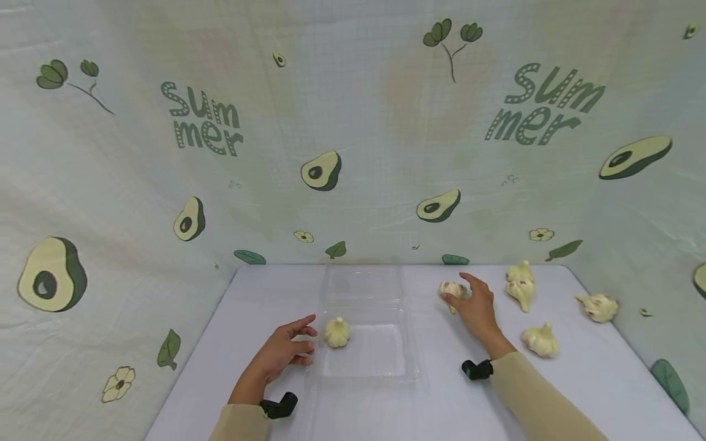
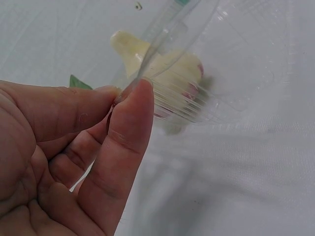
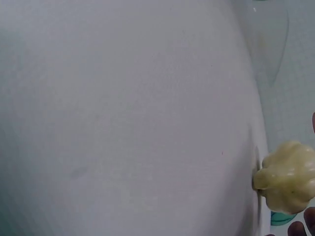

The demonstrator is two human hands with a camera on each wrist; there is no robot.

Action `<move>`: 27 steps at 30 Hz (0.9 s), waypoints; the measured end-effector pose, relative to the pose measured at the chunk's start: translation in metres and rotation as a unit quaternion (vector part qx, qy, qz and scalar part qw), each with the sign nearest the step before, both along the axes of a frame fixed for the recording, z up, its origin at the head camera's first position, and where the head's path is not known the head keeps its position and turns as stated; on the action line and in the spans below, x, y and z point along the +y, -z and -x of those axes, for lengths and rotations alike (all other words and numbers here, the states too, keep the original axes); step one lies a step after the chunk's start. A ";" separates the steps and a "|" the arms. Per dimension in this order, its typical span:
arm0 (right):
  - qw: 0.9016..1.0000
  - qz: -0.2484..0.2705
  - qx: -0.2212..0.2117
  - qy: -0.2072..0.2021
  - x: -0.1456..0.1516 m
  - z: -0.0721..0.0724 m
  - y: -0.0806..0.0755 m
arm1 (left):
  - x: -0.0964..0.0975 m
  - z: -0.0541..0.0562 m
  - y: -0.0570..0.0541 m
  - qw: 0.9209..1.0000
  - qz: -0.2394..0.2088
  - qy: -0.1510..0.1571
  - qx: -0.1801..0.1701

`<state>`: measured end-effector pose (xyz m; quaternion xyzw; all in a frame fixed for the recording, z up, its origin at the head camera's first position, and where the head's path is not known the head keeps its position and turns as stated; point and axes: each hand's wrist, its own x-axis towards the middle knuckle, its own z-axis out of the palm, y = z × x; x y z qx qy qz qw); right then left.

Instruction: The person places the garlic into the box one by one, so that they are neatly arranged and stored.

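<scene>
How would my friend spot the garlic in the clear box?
On the white table, find the clear box. Look at its left side, by the left hand. That garlic is the only one inside; the other garlics are outside, to the right.

right hand (image 1: 478,309) | seemingly grips garlic (image 1: 451,288) | left hand (image 1: 282,350) | at clear box (image 1: 368,358)

Left hand (image 1: 287,348): thumb and index tips (image 2: 139,98) pinched together, other fingers (image 2: 76,160) bent behind. Right arm (image 1: 532,389) extended farther forward than left; right hand (image 1: 478,309) has thumb and index spread.
</scene>
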<state>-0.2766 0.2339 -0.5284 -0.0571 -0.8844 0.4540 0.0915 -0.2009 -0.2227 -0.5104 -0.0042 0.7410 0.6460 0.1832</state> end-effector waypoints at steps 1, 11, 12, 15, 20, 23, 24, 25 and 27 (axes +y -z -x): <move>1.000 0.003 -0.006 -0.001 0.001 0.001 0.002 | 0.000 0.000 0.000 1.000 0.001 0.000 -0.001; 0.999 -0.017 -0.033 -0.004 0.005 0.009 0.019 | 0.001 -0.001 0.001 1.000 0.003 -0.003 -0.004; 0.999 -0.019 -0.032 -0.004 0.005 0.010 0.019 | 0.001 -0.001 0.001 1.000 0.003 -0.003 -0.005; 0.999 -0.022 -0.027 -0.005 0.005 0.010 0.021 | 0.001 -0.001 0.001 1.000 0.003 -0.004 -0.005; 1.000 -0.019 -0.020 -0.003 0.005 0.010 0.023 | 0.001 -0.001 0.001 1.000 0.002 -0.003 -0.005; 1.000 -0.018 -0.007 -0.004 0.006 0.011 0.023 | 0.000 -0.001 0.001 1.000 0.003 -0.003 -0.005; 1.000 -0.019 -0.001 -0.005 0.006 0.011 0.023 | 0.000 0.000 0.001 1.000 0.003 -0.003 -0.004; 1.000 -0.020 0.003 -0.005 0.006 0.011 0.023 | 0.000 0.000 0.001 1.000 0.003 -0.003 -0.004; 1.000 -0.020 0.009 -0.005 0.006 0.011 0.022 | 0.000 0.000 0.001 1.000 0.003 -0.004 -0.003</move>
